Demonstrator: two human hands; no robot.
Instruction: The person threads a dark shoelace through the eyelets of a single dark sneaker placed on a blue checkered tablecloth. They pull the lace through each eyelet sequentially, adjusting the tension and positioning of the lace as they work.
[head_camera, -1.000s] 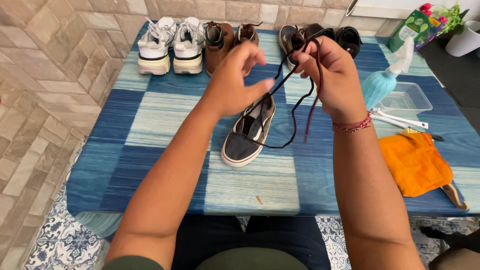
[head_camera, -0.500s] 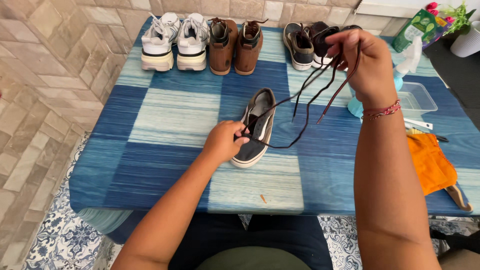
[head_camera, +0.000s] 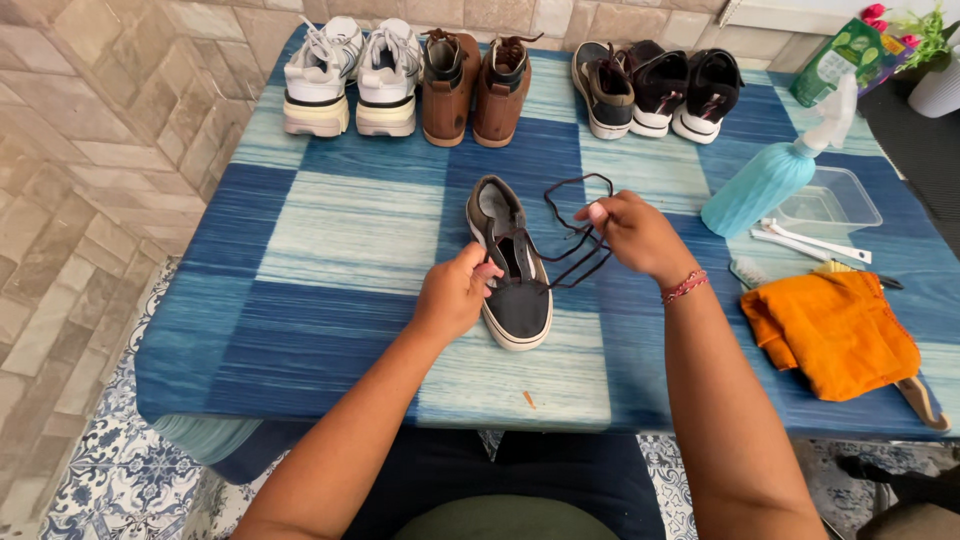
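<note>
A dark grey low sneaker (head_camera: 518, 290) with a white sole lies on the blue checked tablecloth (head_camera: 330, 240), toe toward me. My left hand (head_camera: 455, 290) rests against the shoe's left side, fingers pinching at the lacing area. My right hand (head_camera: 630, 232) is just right of the shoe and pinches a dark shoelace (head_camera: 575, 215). The lace loops up behind the hand and runs back to the shoe's eyelets.
Along the far edge stand white sneakers (head_camera: 350, 70), brown boots (head_camera: 475, 80) and dark sneakers (head_camera: 655, 85). At right are a teal spray bottle (head_camera: 765, 180), a clear plastic tub (head_camera: 830, 200), white brushes (head_camera: 810, 240), an orange cloth (head_camera: 835, 330) and a wooden-handled brush (head_camera: 925, 400).
My right hand has come down from high up near the far shoes to beside the sneaker, bringing the lace with it. My left hand has stayed at the shoe.
</note>
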